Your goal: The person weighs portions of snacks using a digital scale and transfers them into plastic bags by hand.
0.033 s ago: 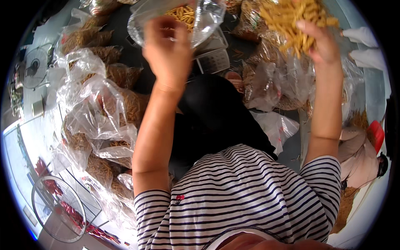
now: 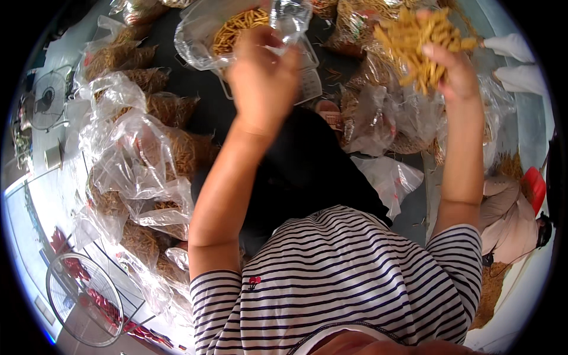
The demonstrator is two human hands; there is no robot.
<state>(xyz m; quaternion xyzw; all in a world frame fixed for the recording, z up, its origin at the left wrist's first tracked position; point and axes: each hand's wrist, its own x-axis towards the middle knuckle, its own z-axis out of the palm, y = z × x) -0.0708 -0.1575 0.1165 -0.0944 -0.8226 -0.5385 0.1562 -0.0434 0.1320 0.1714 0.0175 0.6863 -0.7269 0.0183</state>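
- Gripping the rim of a clear plastic bag, the left hand is closed with fingers curled over the film; the bag hangs raised above the dark work surface and is partly filled with thin yellow-orange sticks.
- The right hand is closed around a bunch of yellow-orange sticks, held high and well apart from the bag, up and to the right of its mouth.
- Handling judgement, sticks: they look dry, light and stiff, and probably brittle (a tight squeeze could snap them). Ends splay out of the fist, so loose pieces could drop. Hold is best taken around the middle of the bunch.
- Handling judgement, bag: thin, soft and slippery film that collapses without support. Hold is best at the rim, keeping the mouth spread.
- Containers on the person's left: a row of filled plastic bags, crumpled and bulging with brownish stick-like material, lying close together.
- Containers ahead and right: more bags of the same kind; an empty bag lies flat near the lap.
- A weighing scale sits under the raised bag, mostly hidden.
- Two wire fan guards stand at the left edge.
- Another person crouches at the right rim.
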